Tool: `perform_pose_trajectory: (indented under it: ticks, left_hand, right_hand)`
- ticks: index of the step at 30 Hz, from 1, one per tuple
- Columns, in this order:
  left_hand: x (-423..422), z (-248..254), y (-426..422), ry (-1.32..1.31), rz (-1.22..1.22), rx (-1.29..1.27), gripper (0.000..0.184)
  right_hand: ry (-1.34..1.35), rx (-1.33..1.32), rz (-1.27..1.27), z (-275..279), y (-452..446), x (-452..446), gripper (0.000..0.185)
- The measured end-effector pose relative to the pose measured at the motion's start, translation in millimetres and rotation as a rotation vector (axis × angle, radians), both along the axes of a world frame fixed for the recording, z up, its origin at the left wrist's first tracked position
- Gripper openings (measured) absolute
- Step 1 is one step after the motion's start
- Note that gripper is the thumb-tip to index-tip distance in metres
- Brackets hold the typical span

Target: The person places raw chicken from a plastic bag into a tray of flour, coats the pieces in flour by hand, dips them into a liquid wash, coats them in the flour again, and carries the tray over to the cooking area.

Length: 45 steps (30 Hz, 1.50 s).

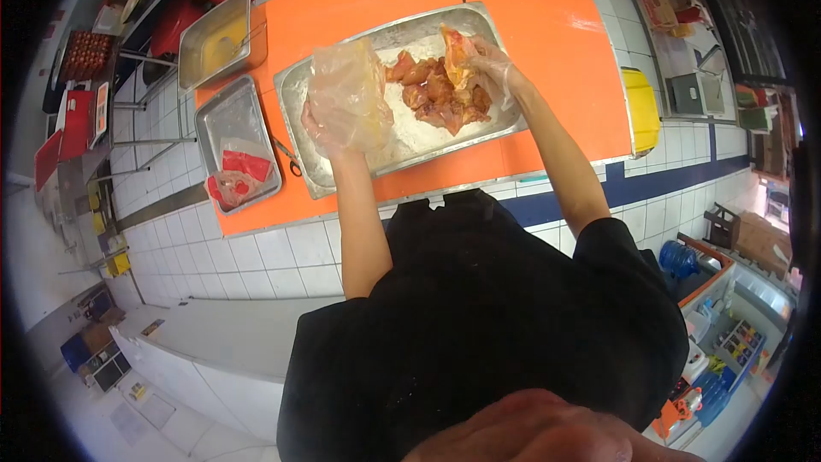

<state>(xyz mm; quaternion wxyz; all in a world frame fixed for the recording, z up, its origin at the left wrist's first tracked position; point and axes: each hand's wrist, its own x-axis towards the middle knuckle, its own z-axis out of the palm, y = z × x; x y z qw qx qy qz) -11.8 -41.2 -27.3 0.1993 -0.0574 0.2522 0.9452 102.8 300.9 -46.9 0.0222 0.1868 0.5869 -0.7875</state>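
Observation:
A large metal tray (295, 85) holding white flour (410, 141) lies in front of me. Reddish marinated chicken pieces (440, 103) are heaped on the flour. My left hand (323, 130) grips a clear plastic bag (349, 77), its fingers closed and partly hidden behind the plastic. Over the right end of the tray, my right hand (498, 73), which looks covered by a thin clear glove, has its fingers closed round an orange-red chicken piece (459, 56) just above the heap.
To the left stand a deep metal pan (255, 51) with yellow liquid and a whisk, and a shallow metal tray (207, 124) with a red-and-clear plastic bag (239, 178). Scissors (293, 167) lie beside them on the orange tabletop (547, 51). A yellow bin (641, 111) stands beyond the table's right edge.

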Motion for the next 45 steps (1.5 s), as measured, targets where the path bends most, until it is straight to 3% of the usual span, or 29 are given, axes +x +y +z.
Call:
perform_pose_trajectory:
  ticks: [2,5,8,11,14,17,20,22,24,25,27,29,30,32,35,38,41,44,45]
  left_hand:
    - [-5,-8,1,0.026,-0.013,-0.003,0.055]
    - [-4,3,6,0.061,-0.024,-0.032,0.053]
    - [-3,12,13,0.108,-0.028,-0.092,0.052]
    - [-1,18,18,0.155,-0.021,-0.158,0.051]
    - [5,29,26,0.281,0.022,-0.31,0.051]
    - [9,33,30,0.843,0.192,-1.028,0.051]
    - [12,40,36,1.012,0.291,-1.243,0.052]
    - [13,47,36,0.553,0.117,-0.578,0.05]
    - [11,50,40,0.541,0.092,-0.588,0.048]
    - [10,48,41,0.76,0.156,-0.932,0.046]
    - [5,49,39,0.829,0.153,-0.973,0.045]
    - [0,50,39,0.509,0.008,-0.368,0.047]
    - [-2,50,38,0.44,-0.019,-0.246,0.048]
    - [-6,45,36,0.332,-0.046,-0.136,0.048]
    - [-17,34,29,0.269,-0.07,-0.091,0.05]
    - [-27,25,26,0.246,-0.092,-0.057,0.051]
    - [-30,17,25,0.231,-0.112,-0.035,0.053]
    - [-33,9,25,0.221,-0.126,-0.004,0.054]
    - [-33,7,24,0.217,-0.131,0.014,0.055]
  right_hand:
    - [0.036,-0.302,-0.114,25,-7,8,0.054]
    - [0.174,-0.47,-0.112,48,-6,14,0.053]
    - [0.433,-0.688,0.039,64,-6,16,0.05]
    - [0.384,-0.805,-0.052,89,-13,23,0.047]
    - [0.421,-0.794,-0.06,116,-20,22,0.056]
    - [0.48,-0.85,-0.056,121,-23,16,0.059]
    - [0.523,-0.869,0.033,126,-24,16,0.063]
    - [0.518,-0.757,0.01,124,-21,14,0.064]
    - [0.464,-0.593,-0.085,131,-22,12,0.062]
    - [0.407,-0.491,-0.17,139,-29,12,0.059]
    - [0.29,-0.253,-0.241,140,-33,9,0.056]
    - [0.162,0.021,-0.22,127,-26,9,0.056]
    - [0.147,0.028,-0.224,131,-29,10,0.054]
    - [0.104,0.036,-0.236,143,-39,19,0.051]
    - [-0.073,0.242,-0.268,114,-38,20,0.043]
    - [0.052,0.192,-0.363,62,-40,23,0.047]
    - [-0.023,-0.003,-0.341,81,-52,33,0.047]
    - [0.045,-0.607,-0.398,66,-59,34,0.04]
    - [0.08,-0.672,-0.416,63,-60,36,0.04]
